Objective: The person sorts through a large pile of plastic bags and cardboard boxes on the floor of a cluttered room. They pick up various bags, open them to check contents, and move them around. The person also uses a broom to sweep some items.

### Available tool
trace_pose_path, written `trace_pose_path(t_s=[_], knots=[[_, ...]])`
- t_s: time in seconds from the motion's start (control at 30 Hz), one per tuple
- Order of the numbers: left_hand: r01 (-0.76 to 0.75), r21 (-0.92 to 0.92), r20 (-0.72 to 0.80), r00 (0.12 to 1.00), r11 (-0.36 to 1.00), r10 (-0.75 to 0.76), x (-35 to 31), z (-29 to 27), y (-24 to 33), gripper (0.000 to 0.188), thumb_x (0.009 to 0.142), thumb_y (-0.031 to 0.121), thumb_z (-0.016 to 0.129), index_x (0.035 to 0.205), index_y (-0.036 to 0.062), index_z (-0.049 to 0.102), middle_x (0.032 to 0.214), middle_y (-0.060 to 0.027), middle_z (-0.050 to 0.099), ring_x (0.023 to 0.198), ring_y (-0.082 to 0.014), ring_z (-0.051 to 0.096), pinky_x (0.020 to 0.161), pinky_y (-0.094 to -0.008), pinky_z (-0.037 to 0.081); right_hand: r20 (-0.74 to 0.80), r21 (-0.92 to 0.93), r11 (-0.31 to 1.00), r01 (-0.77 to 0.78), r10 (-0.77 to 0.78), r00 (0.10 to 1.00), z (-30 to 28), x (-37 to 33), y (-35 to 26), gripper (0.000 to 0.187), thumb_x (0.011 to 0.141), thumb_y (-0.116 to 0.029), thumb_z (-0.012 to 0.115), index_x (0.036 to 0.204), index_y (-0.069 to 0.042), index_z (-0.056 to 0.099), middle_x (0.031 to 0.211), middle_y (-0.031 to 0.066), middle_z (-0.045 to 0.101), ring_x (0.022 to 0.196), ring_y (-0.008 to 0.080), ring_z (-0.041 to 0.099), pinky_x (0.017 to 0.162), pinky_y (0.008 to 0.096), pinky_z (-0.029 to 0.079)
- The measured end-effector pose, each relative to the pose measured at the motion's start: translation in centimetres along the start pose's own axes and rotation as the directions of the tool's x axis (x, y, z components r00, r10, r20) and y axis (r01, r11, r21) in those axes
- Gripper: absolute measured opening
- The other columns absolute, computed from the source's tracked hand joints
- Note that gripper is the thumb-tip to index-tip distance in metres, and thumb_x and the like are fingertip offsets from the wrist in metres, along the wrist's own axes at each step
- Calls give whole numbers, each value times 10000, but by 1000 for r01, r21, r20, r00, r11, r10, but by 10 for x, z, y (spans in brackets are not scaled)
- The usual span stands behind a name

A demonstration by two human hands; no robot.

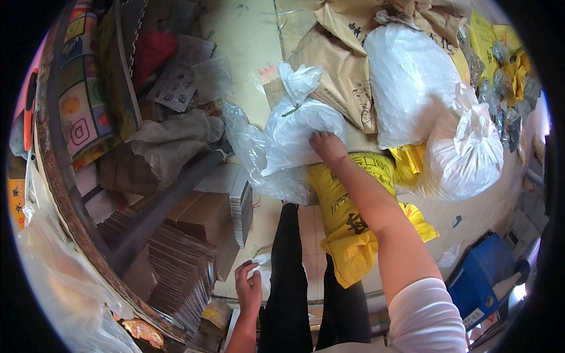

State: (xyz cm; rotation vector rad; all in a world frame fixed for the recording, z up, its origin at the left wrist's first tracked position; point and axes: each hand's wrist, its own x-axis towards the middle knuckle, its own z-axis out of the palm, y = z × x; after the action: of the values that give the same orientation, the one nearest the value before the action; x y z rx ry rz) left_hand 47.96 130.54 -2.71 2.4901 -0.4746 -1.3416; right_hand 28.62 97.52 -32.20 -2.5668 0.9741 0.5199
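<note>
Against tied, rounded white plastic bag, right grip resting, pinch unclear; left grip hanging, loosely spread.

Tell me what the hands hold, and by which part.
The right hand touches the right side of a tied white bag; whether it grips the plastic cannot be told. The left hand appears empty.

The right forearm hides part of a yellow sack — the lower edge cuts the left forearm
</note>
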Motion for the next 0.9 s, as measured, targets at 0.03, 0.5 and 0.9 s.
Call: trace_pose_path(t_s=[0.03,0.5,0.9], knots=[[16,10,-2,1000,1000,-16,2,0,-4,205,955,30,586,1150,55,646,1304,-126,546,1194,-259,576,866,-320,566,16,48,999,-18,17,1000,-7,2,0,136,884,-153,588,981,-101,668,1043,92,626,1067,248,622,925,395,519],[4,-130,7,1000,991,-3,19,8,-1,157,982,98,609,1123,66,671,1204,-89,622,1114,-228,620,783,-288,559,164,-84,951,-298,309,937,-90,116,31,287,967,-169,488,1136,-121,714,1213,131,699,1169,296,645,1035,440,451],[562,-638,521,818,526,-243,91,97,90,601,1021,451,572,1428,32,433,1334,-148,581,1137,-288,631,966,-428,525,431,792,306,-529,335,838,-129,-209,-150,276,975,-226,546,959,19,673,853,263,677,835,443,674,746,500,524]])
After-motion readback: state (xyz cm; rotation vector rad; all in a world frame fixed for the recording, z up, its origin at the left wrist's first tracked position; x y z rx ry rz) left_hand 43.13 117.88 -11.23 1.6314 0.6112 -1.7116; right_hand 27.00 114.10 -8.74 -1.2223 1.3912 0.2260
